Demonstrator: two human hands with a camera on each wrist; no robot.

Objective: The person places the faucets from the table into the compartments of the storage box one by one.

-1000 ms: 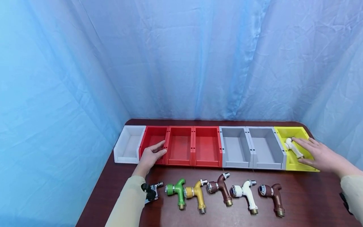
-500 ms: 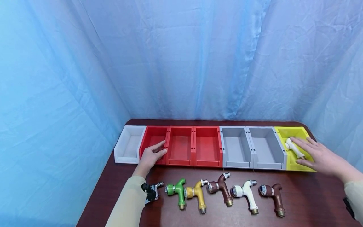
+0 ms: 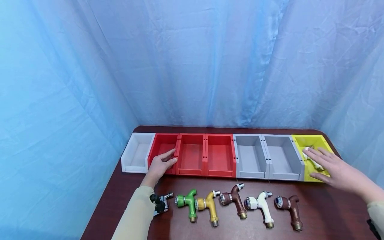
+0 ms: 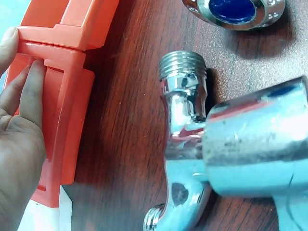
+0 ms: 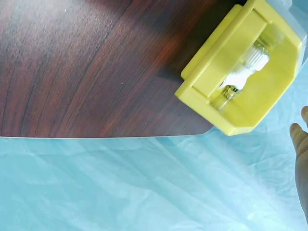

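Note:
My left hand (image 3: 160,165) rests at the leftmost red bin (image 3: 165,141), fingers bent loosely and fingertips right at its right wall. The left wrist view shows fingers (image 4: 32,94) reaching inside the red bin. My right hand (image 3: 337,170) is spread over the yellow bin (image 3: 306,138) with straight fingers. A white tap (image 5: 239,77) lies in that bin, partly hidden by the hand in the head view. In front of the bins lie a green tap (image 3: 189,201), a yellow tap (image 3: 211,206), two brown taps (image 3: 237,201) (image 3: 294,213) and another white tap (image 3: 264,208).
A chrome tap (image 4: 180,178) lies below my left wrist. The bin row also holds a white bin (image 3: 132,168), two more red bins (image 3: 190,171) and two grey bins (image 3: 252,174). Blue curtains (image 3: 195,66) surround the dark wooden table (image 3: 228,230).
The white tap in the yellow bin has shifted and turned slightly under my right hand, which has moved a little lower. My left hand has stayed in place.

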